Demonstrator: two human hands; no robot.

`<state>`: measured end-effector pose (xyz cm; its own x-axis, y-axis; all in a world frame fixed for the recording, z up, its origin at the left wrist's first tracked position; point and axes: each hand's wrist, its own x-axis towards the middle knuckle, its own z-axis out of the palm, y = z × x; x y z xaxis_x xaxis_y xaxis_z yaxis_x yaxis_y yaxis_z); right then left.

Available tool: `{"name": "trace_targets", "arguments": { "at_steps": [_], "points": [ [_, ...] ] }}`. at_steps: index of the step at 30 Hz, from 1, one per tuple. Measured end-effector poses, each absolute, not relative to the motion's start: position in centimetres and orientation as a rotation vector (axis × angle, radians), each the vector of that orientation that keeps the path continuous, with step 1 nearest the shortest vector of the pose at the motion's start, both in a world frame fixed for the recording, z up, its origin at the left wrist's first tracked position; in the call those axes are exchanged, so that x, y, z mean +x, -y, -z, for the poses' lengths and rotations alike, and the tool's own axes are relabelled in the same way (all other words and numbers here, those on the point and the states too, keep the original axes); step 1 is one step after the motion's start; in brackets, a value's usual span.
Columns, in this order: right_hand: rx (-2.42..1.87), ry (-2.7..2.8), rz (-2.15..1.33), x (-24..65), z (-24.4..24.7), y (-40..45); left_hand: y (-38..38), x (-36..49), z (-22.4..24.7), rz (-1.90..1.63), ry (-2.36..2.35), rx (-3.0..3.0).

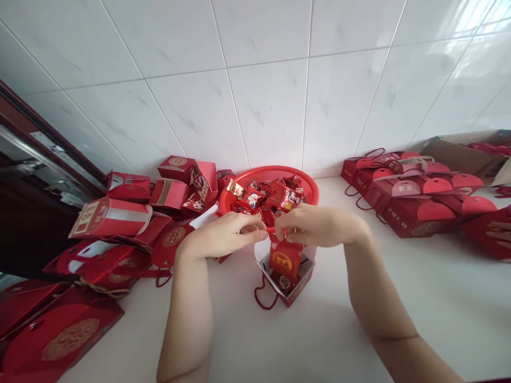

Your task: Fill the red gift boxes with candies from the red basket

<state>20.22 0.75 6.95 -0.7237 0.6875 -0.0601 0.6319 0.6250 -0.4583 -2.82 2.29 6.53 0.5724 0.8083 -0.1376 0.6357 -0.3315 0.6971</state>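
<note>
A small open gift box (293, 298), red outside and white inside with a dark red cord handle, stands in front of me. Just over its opening is a red snack packet (285, 260) with a yellow emblem, its top edge under the fingers of my right hand (319, 226), which are closed on it. My left hand (225, 234) is beside the box's left flap, thumb and fingers curled together; what they pinch, if anything, is hidden. Another dark red wrapped sweet (284, 283) lies inside the box. Right behind both hands is a red plastic basket (309, 181) heaped with wrapped sweets (275, 194).
Red gift boxes (115, 215) are piled at the left, near a dark door with a metal handle (24, 169). More closed boxes (419, 213) stand in rows at the right. Another person's hand (502, 234) touches a box at the right edge. A cardboard carton (459, 157) sits behind.
</note>
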Motion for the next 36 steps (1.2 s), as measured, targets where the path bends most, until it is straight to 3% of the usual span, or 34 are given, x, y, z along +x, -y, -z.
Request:
{"name": "trace_targets", "arguments": {
  "at_steps": [7, 18, 24, 36],
  "points": [
    [-1.315, 2.691, -0.565, 20.0, -6.5, -0.7, -2.4, -2.9, -6.2, -0.344, -1.075, 2.084],
    [-1.315, 2.539, -0.573, 22.2, -7.7, 0.7, -2.1, -3.0, -6.5, -0.026, -1.204, 2.258],
    [-1.267, 2.512, -0.533, 22.7, -4.6, 1.0, -2.2, -3.2, -6.3, -0.008, -1.222, 2.21],
    [-0.865, 2.156, -0.834, 23.0, 2.8, 6.2, -1.7, -2.8, -5.5, 0.0, -1.184, 2.202]
  ]
}}
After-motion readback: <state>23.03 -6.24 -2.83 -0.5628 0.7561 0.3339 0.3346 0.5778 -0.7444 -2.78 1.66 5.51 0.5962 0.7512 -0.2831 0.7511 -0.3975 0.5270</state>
